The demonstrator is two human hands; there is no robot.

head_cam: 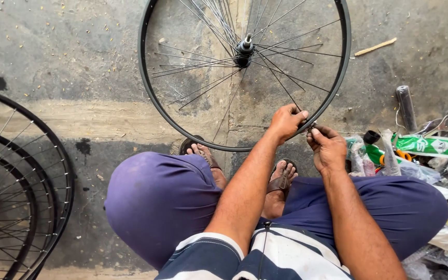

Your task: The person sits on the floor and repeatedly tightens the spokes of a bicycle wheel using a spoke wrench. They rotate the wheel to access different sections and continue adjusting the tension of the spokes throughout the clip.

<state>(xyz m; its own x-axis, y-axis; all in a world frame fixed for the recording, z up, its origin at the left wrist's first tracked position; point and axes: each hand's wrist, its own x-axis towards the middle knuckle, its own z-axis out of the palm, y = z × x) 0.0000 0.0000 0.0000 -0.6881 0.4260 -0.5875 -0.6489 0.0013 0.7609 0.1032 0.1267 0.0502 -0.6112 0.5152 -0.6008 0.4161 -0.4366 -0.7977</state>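
A black bicycle wheel rim with thin steel spokes and a central hub stands on the concrete floor in front of my knees. My left hand pinches a spoke where it meets the rim at the lower right. My right hand is closed right beside it, fingertips pinched on a small part at the same spot on the rim; the part itself is too small to make out. Both forearms reach out over my blue-trousered knees and sandalled feet.
Other black spoked wheels lean at the left edge. At the right lies a heap of plastic bags, a green package, a grey tube and small parts. A wooden stick lies on the floor beyond the wheel.
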